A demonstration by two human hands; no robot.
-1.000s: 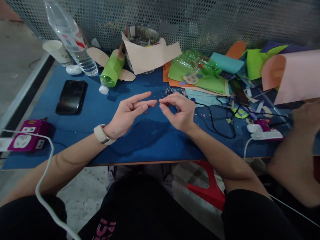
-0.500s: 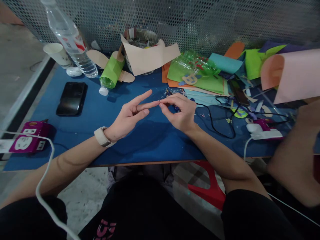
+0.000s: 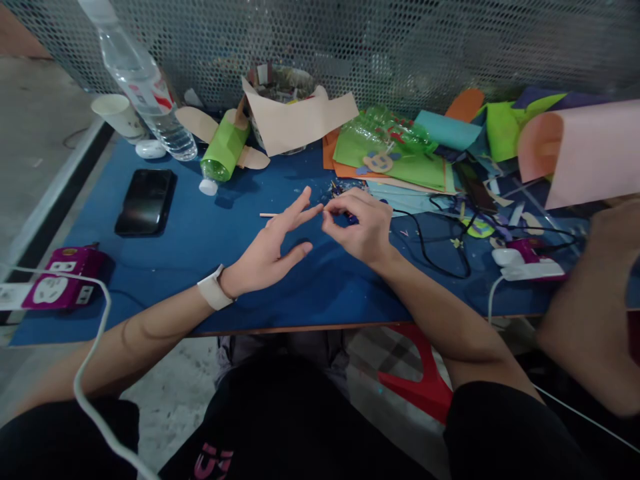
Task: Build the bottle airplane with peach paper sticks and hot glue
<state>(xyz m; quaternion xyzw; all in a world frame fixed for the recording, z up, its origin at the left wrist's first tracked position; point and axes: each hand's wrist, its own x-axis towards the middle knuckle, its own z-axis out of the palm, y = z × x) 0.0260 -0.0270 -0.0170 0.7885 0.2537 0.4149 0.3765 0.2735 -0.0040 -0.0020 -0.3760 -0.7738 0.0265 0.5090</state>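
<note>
While my forearms rest over the near edge of the blue table (image 3: pixel 200 233), my left hand (image 3: pixel 273 250), a pale watch band (image 3: pixel 213 293) on its wrist, lies released with the fingers spread and holds nothing. Its fingertips meet my right hand (image 3: pixel 363 230), which is pinched shut, thumb against forefinger. A thin stick (image 3: pixel 269 215) shows just past my left fingers, low over the table, and its line runs behind them toward that pinch, so I judge that my right hand grips its other end, though the join is hidden.

I take this for fine fingertip work on the stick, at the stage of getting it seated between the two hands. The next move calls for a light, steady pinch and a closing left hand to steady the free end.

A black cable (image 3: pixel 425 243) loops just right of my right hand, and another person's hand (image 3: pixel 590 320) is blurred at the right edge. Further out lie a dark phone (image 3: pixel 145 201), a green-wrapped bottle (image 3: pixel 225 147), heaped coloured paper (image 3: pixel 400 157) and a water bottle (image 3: pixel 145 83).
</note>
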